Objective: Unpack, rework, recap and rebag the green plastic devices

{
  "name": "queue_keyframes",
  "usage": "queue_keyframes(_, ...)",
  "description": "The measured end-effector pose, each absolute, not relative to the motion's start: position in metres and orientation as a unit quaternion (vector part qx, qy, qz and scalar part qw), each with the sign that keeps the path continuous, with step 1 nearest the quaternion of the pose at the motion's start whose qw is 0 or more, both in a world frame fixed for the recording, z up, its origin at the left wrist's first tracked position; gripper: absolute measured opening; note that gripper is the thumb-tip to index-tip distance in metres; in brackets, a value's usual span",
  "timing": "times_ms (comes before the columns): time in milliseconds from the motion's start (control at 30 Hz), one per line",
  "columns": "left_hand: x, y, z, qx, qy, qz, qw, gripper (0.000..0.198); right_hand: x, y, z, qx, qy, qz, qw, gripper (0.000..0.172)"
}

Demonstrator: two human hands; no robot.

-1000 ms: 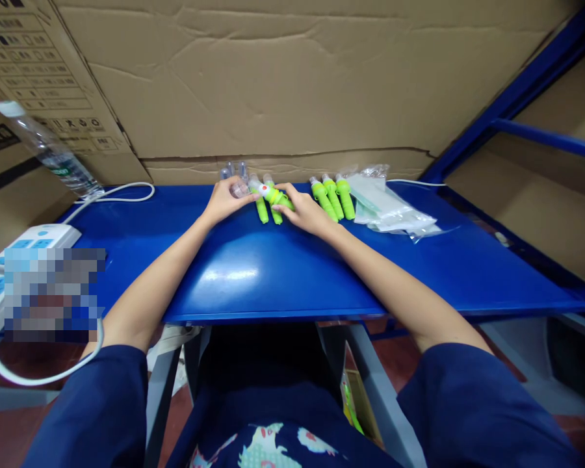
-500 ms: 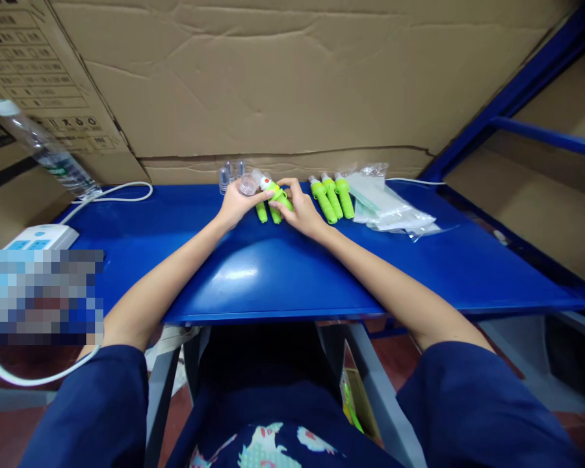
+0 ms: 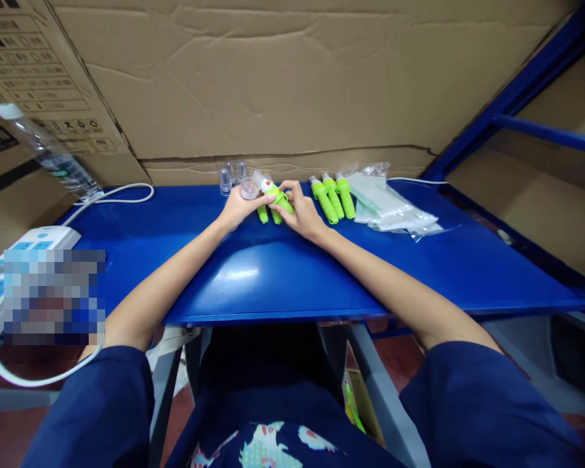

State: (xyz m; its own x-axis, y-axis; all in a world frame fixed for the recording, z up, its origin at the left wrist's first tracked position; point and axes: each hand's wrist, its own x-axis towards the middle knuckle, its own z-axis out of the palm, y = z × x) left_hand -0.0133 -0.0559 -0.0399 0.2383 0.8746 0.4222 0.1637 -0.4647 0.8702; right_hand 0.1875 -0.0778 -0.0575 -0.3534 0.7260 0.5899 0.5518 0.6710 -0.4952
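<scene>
My left hand (image 3: pixel 236 207) is closed around a clear round cap (image 3: pixel 249 188), and its thumb reaches to a green tube (image 3: pixel 283 201) with a white top and a red dot. That tube lies tilted in my right hand (image 3: pixel 302 211), whose fingers are closed round its green body. Behind and below it, other green tubes (image 3: pixel 263 214) are partly hidden by the hands. Clear caps (image 3: pixel 225 182) stand just behind my left hand. To the right of my right hand, three green tubes (image 3: pixel 331 201) with clear tips lie side by side.
Clear plastic bags (image 3: pixel 392 205) lie right of the tubes on the blue table (image 3: pixel 273 286). A water bottle (image 3: pixel 53 156) leans at the left by a white cable and a power strip (image 3: pixel 49 240). Cardboard (image 3: pixel 273 84) walls the back; a blue frame (image 3: pixel 511 91) rises at the right.
Both hands keep nearly the same pose and hold the same things. The whole view has shifted very slightly.
</scene>
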Motion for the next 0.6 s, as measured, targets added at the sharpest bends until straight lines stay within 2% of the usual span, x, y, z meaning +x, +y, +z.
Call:
queue_keyframes(133, -0.019, -0.053, -0.036, 0.723, 0.368, 0.474, 0.342, 0.074, 0.184, -0.079, -0.053, -0.403, -0.804, 0.133, 0.416, 0.061)
queue_keyframes(267, -0.027, -0.048, -0.036, 0.724, 0.37, 0.455, 0.362, 0.093, 0.187, -0.08, -0.044, -0.426, -0.802, 0.098, 0.406, 0.062)
queue_keyframes(367, -0.037, -0.041, -0.037, 0.715, 0.406, 0.449, 0.35, 0.092, 0.196, -0.078, -0.038, -0.436, -0.815, 0.057, 0.378, 0.06)
queue_keyframes(600, -0.062, -0.032, -0.032, 0.772, 0.419, 0.426, 0.216, 0.082, 0.21, -0.071, -0.031, -0.405, -0.864, 0.029, 0.297, 0.048)
